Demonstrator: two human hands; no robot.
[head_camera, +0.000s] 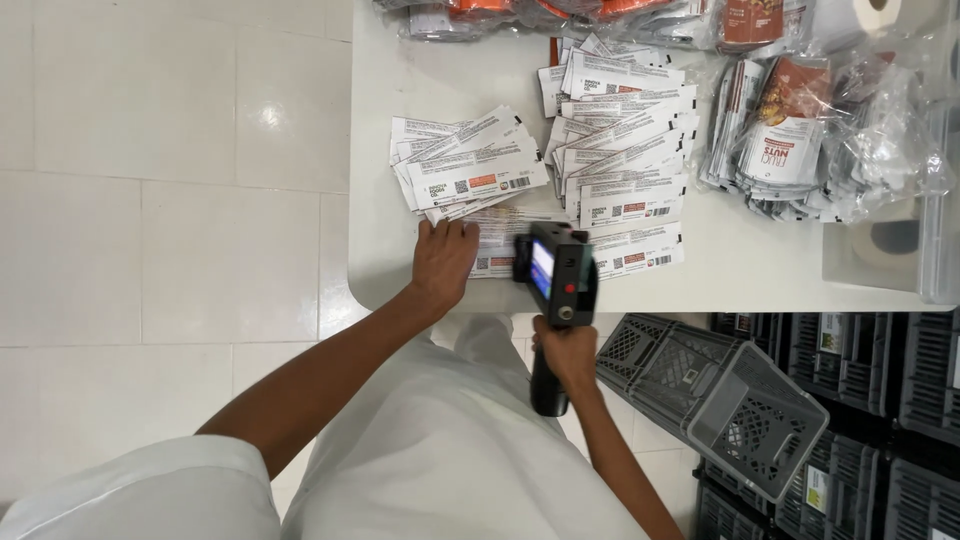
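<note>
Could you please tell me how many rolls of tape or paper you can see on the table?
2. One white roll sits at the table's top right edge, cut off by the frame; another roll lies inside the clear plastic container at right. Others may be hidden under the bags.

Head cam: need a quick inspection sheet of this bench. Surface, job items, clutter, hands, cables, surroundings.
Surface: white table, near edge bare, rest covered with packaging.
Job's things: black handheld printer gun with lit screen, its head at a flat white pouch on the near edge; fanned pouch piles behind it.
Clutter: bagged pouch bundles at right; tape roll at top right; clear bin holding a roll.
Grippers: left hand flat on the pouch; right hand gripping the gun's handle.
Cables: nothing seen.
Surroundings: white tiled floor at left; grey plastic crates below the table at right.
</note>
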